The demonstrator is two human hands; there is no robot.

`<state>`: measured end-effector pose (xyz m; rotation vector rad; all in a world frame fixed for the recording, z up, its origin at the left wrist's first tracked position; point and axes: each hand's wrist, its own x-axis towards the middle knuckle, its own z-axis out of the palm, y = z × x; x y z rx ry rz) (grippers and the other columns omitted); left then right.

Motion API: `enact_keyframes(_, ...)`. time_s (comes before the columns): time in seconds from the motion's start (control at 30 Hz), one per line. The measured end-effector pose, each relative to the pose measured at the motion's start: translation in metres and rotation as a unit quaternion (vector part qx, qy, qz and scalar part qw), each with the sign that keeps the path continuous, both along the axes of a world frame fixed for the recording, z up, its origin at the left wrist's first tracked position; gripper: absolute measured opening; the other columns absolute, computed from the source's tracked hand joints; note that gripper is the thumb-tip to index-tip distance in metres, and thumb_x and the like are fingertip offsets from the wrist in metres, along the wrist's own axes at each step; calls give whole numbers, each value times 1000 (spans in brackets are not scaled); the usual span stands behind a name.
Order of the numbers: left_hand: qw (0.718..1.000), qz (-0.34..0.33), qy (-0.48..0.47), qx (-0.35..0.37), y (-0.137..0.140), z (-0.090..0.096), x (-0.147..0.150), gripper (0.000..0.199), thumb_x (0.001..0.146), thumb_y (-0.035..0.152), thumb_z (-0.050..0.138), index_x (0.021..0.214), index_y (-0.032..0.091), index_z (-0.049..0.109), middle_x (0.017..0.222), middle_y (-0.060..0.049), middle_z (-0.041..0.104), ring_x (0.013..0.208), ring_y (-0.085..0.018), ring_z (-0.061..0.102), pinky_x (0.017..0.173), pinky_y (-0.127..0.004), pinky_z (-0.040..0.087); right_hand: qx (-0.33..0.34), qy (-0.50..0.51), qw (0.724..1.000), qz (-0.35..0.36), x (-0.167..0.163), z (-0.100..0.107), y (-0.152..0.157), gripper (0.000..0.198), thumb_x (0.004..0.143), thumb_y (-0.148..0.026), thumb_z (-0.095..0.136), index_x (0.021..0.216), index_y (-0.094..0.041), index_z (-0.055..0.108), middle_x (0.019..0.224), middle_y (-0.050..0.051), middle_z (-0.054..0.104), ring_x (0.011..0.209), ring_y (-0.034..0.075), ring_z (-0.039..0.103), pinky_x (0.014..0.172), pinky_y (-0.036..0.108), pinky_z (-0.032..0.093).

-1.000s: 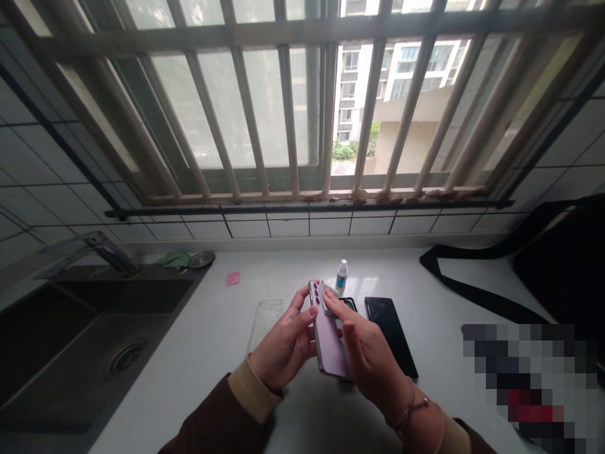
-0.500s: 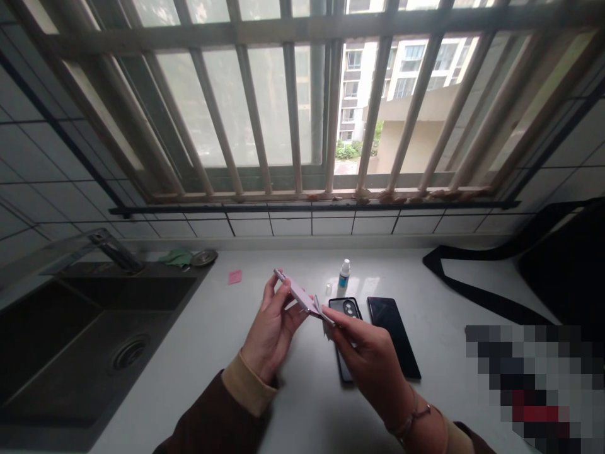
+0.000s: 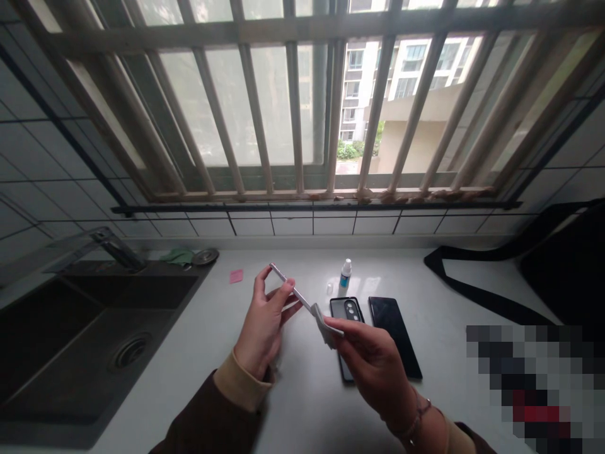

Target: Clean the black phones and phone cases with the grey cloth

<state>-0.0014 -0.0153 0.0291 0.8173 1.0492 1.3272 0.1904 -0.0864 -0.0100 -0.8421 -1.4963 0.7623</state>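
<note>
My left hand [image 3: 262, 320] grips a thin pale phone [image 3: 302, 299] by its long edges, tilted and seen nearly edge-on above the counter. In my right hand [image 3: 375, 353], a folded grey cloth [image 3: 326, 329] is pinched between thumb and fingers, touching the phone's lower right end. Partly behind that hand lies a black phone case [image 3: 339, 309] with camera cutouts. Beside it a dark phone [image 3: 394, 334] rests flat. A small white bottle [image 3: 345, 275] with a blue label stands beyond, near a little clear cap [image 3: 329, 288].
On the left, a dark sink [image 3: 89, 353] with a faucet [image 3: 116, 249] is set into the white counter [image 3: 302, 403]. A pink sticky note [image 3: 236, 276] lies near the sink. At right is a black bag strap [image 3: 472, 287]. A barred window rises behind.
The phone has turned from showing its pale face to nearly edge-on. My left hand has shifted slightly left, and the cloth now covers the phone's lower corner.
</note>
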Motion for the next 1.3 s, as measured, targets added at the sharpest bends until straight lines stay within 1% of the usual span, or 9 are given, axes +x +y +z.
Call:
enact_keyframes(0.13,993,-9,114,19,6,13,-20,82,83,44,87,153,34,45,102,-3,69,88,-20,73,86,-42,65,-2,-6,1000,-21,1,2,-2,25,102,-20,67,122,-24,81,106,8,84,86,20,81,75,28,68)
enact_keyframes(0.23,971,-27,235,40,11,24,-40,84,83,51,84,154,33,45,104,-6,69,92,-25,75,83,-43,65,11,-19,999,-37,1,2,-2,24,101,-19,67,120,-23,81,104,7,84,86,19,81,75,26,67)
enact_keyframes(0.3,926,-17,373,54,13,28,-50,80,83,54,82,152,32,50,106,-7,70,95,-27,74,81,-42,63,27,-35,998,-42,1,2,-1,25,100,-18,67,121,-24,80,105,6,84,87,19,81,77,25,67)
enact_keyframes(0.37,861,1,503,70,13,28,-54,73,85,53,79,150,31,53,110,-8,70,96,-28,73,84,-41,61,43,-55,997,-44,1,3,0,27,99,-15,67,121,-24,80,107,5,84,91,18,81,81,25,67)
enact_keyframes(0.43,801,17,592,87,12,23,-53,67,88,48,76,149,30,55,116,-9,70,100,-28,71,90,-41,58,61,-79,994,-44,1,5,0,29,99,-13,67,123,-24,79,110,5,84,94,18,81,85,26,67)
enact_keyframes(0.57,719,30,690,77,10,10,-43,66,92,46,71,154,32,52,114,-11,67,102,-30,70,91,-39,55,96,-119,987,-40,0,7,-1,32,98,-9,65,124,-24,77,110,5,83,97,18,81,90,28,66)
enact_keyframes(0.7,659,12,751,47,7,2,-33,67,94,47,66,158,33,49,103,-11,62,89,-31,71,81,-37,53,113,-134,984,-35,-1,8,-1,33,98,-8,64,125,-23,76,109,5,83,96,18,81,88,28,66)
enact_keyframes(0.87,626,-12,779,33,4,0,-27,68,94,46,66,158,33,49,104,-11,62,86,-31,72,80,-36,51,117,-144,982,-32,-2,8,-1,34,97,-7,64,125,-23,76,109,5,83,95,18,81,86,29,66)
enact_keyframes(1.3,604,-85,792,-18,-2,-1,-30,60,92,45,63,149,29,56,104,-15,68,90,-33,73,79,-36,50,119,-153,981,-18,-2,7,1,34,98,-7,62,125,-22,75,105,6,83,91,19,80,81,30,65)
